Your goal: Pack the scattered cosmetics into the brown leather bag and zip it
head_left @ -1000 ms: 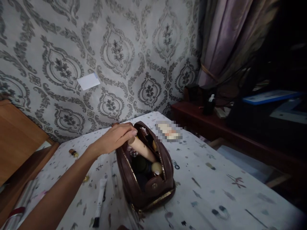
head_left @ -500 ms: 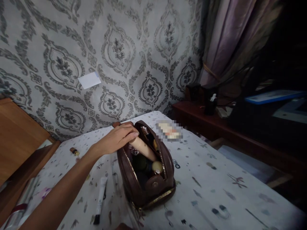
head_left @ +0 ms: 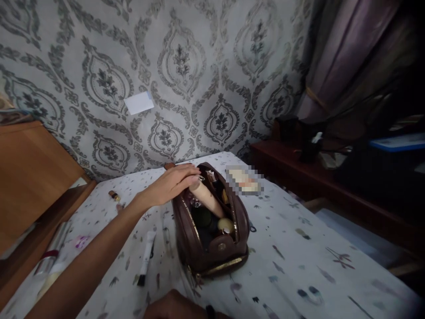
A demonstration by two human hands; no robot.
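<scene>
On the patterned white cloth (head_left: 299, 261), close to the middle of the view, stands a brown bag (head_left: 190, 250), unzipped along its top, with a beige tube (head_left: 210, 198) lying aslant inside it. Around the tube are a dark round container (head_left: 201, 217), a pale round item (head_left: 226, 225) and a silvery cap (head_left: 211, 175) by the far side. The left hand (head_left: 168, 185) lies over the bag's left rim, fingers close together and thumb by the tube's upper end; whether it grips the rim or the tube, I cannot tell. More of the right hand (head_left: 171, 306) shows at the bottom edge than a moment ago, so both hands are now plainly in view, well apart from each other. It is near the bag's front and seems not to touch it; its fingers are too dark and cut off to tell how they are held. Left of the bag lies a white tube (head_left: 146, 257) with a black cap, and farther off a small brown and gold item (head_left: 113, 195). Beyond the bag's right side is a blurred-out flat thing (head_left: 245, 180), and behind it all rises the patterned wall (head_left: 181, 60), with a white card (head_left: 139, 103) on it
</scene>
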